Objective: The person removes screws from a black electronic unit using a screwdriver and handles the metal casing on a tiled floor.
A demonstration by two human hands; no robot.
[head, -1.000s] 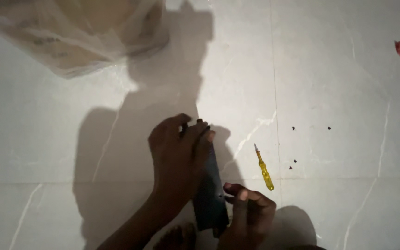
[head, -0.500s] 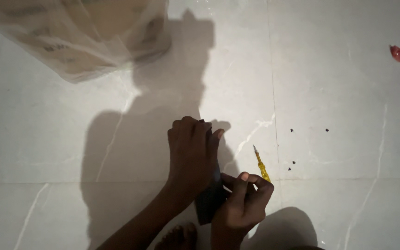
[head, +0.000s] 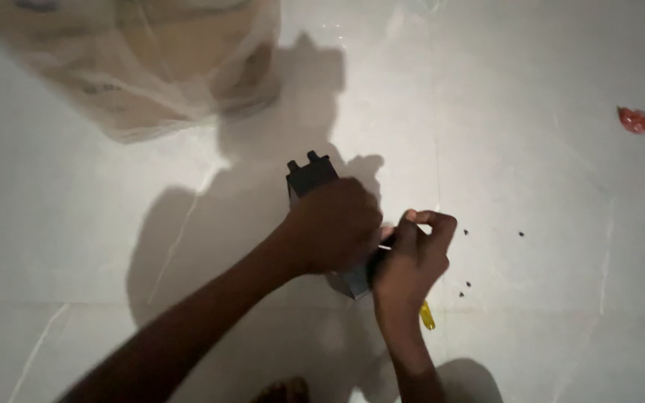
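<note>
On the pale marble floor point(head: 531, 97) in front of me, my left hand point(head: 334, 226) lay over a dark, boxy device point(head: 310, 175), fingers curled and pressed around its middle so that it stood tilted off the tiles with its two-pronged end pointing away from me; I judged the grip was there to keep the device steady for the other hand. My right hand point(head: 410, 257) sat just beside it at the near end, thumb and forefinger pinched together on something thin and light, though it was too small and blurred for me to tell what, and the other fingers were folded into the palm. A yellow screwdriver point(head: 428, 316) lay on the floor under my right wrist, only its handle end showing, close enough to pick up again. A few tiny dark specks point(head: 466, 286), perhaps screws, were scattered on the tiles just to the right of my hands, kept apart from the device. Farther off, a large cardboard box wrapped in clear plastic point(head: 151, 67) stood at the upper left, and a small red scrap point(head: 640, 120) lay well away at the right edge. The room was dim, one strong light behind me throwing my shadow long across the glossy, faintly veined tiles.
</note>
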